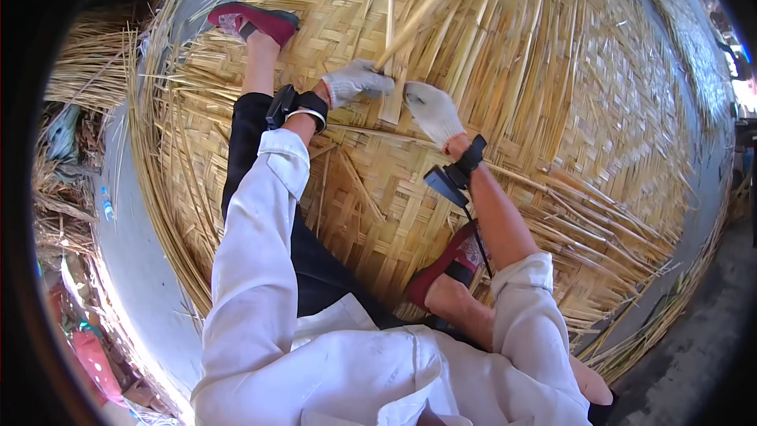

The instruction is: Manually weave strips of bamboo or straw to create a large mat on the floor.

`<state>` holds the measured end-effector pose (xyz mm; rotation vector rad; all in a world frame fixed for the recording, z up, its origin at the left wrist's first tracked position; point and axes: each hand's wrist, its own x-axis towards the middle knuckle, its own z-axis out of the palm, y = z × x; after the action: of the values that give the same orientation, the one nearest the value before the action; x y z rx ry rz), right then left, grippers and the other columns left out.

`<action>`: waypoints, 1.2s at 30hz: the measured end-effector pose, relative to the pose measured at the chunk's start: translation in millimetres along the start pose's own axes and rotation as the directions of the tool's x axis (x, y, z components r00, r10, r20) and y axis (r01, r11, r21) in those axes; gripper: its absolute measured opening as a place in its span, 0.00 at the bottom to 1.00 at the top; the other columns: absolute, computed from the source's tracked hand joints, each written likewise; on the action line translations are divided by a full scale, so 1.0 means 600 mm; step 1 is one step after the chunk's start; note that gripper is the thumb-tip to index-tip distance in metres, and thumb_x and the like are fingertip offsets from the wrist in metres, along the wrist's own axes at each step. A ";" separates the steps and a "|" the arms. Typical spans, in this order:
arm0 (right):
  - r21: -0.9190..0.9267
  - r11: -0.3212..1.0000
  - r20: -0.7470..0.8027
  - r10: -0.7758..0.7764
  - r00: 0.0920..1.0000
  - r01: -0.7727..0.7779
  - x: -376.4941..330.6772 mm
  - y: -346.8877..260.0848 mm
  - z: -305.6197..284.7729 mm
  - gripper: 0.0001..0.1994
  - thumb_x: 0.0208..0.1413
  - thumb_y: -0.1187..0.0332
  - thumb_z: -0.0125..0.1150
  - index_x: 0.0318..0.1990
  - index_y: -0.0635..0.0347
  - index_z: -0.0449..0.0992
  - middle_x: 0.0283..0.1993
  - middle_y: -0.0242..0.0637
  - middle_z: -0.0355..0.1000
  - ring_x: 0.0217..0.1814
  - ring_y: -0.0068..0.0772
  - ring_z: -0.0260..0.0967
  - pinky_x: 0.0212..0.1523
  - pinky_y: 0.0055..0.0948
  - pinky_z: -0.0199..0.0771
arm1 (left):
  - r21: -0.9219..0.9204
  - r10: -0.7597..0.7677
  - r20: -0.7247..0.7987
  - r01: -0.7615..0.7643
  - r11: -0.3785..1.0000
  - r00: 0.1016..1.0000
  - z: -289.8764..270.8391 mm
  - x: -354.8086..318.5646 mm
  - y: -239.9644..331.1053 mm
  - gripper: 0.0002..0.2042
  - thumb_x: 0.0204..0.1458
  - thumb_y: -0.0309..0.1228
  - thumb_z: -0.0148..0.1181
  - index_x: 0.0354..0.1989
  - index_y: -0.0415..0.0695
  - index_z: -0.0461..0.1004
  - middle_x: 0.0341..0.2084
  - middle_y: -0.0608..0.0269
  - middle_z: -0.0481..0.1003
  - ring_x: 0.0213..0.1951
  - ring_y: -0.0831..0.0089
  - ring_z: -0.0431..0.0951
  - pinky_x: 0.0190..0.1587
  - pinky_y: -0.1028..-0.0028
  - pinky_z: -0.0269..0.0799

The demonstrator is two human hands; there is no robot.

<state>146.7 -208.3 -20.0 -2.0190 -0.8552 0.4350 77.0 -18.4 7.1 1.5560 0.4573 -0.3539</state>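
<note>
A broad woven mat of split straw-coloured strips (355, 237) lies under me. My left hand (353, 84), in a white knitted glove, is closed around the lower end of a long pale strip (432, 9), which slants up and to the right, slightly blurred. Just to its right, my right hand (435, 113) wears a similar glove with dark fingertips. Its fingers are curled; what they hold, if anything, is hidden. A flat upright strip (390, 110) runs between the two hands, its near end resting over the weave.
Many loose, unwoven strips (505, 39) fan out at the far side. Bundles of thin stalks (91, 71) lie at the left. A small plastic bottle (107, 203) is on the grey floor (142, 268). My feet in dark red shoes (268, 25) rest on the mat.
</note>
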 end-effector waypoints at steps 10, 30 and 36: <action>-0.229 0.971 0.075 -0.045 0.996 0.061 -0.018 -0.019 0.002 0.13 0.45 0.70 0.51 0.40 0.62 0.67 0.35 0.47 0.71 0.41 0.54 0.66 0.42 0.44 0.67 | -0.638 0.219 -0.577 -0.602 0.480 0.787 -0.105 -0.030 -0.060 0.11 0.51 0.33 0.53 0.43 0.47 0.70 0.30 0.69 0.71 0.29 0.73 0.69 0.35 0.69 0.69; 0.498 0.847 -0.204 0.323 0.924 -0.186 -0.076 0.072 -0.242 0.14 0.53 0.66 0.56 0.45 0.62 0.73 0.35 0.36 0.74 0.31 0.23 0.70 0.32 0.22 0.71 | 0.193 0.260 -0.935 0.269 0.944 -0.240 -0.098 -0.663 -0.295 0.13 0.47 0.37 0.56 0.34 0.39 0.76 0.30 0.56 0.77 0.33 0.63 0.76 0.38 0.70 0.69; 0.067 0.992 -0.060 0.115 0.992 -0.111 -0.016 0.059 -0.473 0.13 0.54 0.64 0.54 0.44 0.61 0.73 0.24 0.26 0.68 0.20 0.14 0.60 0.17 0.17 0.57 | -0.024 0.148 -0.952 0.549 0.835 -0.267 -0.016 -0.837 -0.386 0.14 0.45 0.41 0.56 0.31 0.44 0.77 0.29 0.51 0.76 0.34 0.56 0.76 0.38 0.66 0.70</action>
<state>320.3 -396.3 108.3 -2.0182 -0.6818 0.4526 -474.1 -42.1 53.0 1.9209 2.2265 0.8659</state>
